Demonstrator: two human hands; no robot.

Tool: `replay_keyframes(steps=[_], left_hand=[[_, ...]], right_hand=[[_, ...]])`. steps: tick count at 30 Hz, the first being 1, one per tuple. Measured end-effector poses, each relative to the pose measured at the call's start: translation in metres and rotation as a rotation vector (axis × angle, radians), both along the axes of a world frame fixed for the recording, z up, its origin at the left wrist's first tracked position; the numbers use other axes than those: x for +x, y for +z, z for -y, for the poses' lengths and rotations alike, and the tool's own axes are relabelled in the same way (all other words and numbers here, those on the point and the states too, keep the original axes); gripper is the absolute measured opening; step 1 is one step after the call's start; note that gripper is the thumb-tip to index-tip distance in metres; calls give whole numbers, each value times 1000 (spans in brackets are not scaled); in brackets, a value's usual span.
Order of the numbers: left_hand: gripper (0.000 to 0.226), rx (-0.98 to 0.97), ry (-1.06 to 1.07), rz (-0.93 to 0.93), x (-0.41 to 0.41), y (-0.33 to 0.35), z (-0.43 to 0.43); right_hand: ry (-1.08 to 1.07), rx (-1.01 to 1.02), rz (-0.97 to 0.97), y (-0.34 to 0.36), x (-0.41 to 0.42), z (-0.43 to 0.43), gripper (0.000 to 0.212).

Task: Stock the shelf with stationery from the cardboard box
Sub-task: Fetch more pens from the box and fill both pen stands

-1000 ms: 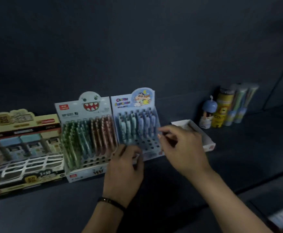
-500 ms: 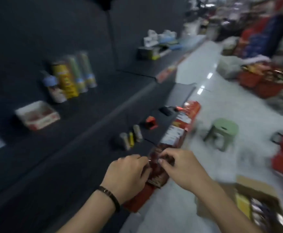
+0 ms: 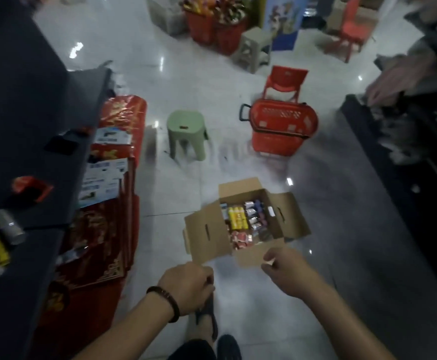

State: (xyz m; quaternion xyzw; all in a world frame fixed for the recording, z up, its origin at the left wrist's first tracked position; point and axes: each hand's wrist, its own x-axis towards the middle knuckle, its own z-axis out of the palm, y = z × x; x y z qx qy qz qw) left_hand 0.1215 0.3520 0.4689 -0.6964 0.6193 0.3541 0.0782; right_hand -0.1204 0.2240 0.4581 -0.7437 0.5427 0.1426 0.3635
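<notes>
One cardboard box (image 3: 207,235) sits open on the floor, all four flaps out, with three yellow tubes (image 3: 237,217) among the packets inside. Just before it, the left hand (image 3: 186,284) is curled with nothing visible in it. The right hand (image 3: 287,271) is curled too; whether it pinches anything I cannot tell. Beyond stand one green stool (image 3: 186,128) and one red basket (image 3: 282,123).

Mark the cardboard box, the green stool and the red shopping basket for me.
cardboard box (image 3: 207,233), head view, on its opened left flap.
green stool (image 3: 183,124), head view, on the seat top.
red shopping basket (image 3: 282,120), head view, on its near side wall.
</notes>
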Motion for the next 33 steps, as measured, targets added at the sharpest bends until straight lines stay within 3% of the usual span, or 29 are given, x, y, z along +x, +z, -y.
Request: replay_keyframes(steps=[8,16,19,22,26,30,33], left_hand=[[19,173,-70,-165,-28,-146,178],[14,381,84,-266,-67,-384,293],[19,356,108,-191,-90,-500,322],[29,392,276,-281,-115,-565,360],[25,311,324,-298,-156,-659,395],[46,276,326,-248,-183,-743,416],[44,347,252,-160,-193,-787,424]], right_hand=[[-149,111,-159,-107,-33,134,37],[-122,242,-190,-309,-50,263,37],[-29,239,-205,-407,-64,309,33],[-10,162,-188,-483,-68,347,20],[-20,127,-170,-590,-72,381,22],[-68,186,-96,-655,-78,391,15],[-56,167,-14,-681,-89,387,21]])
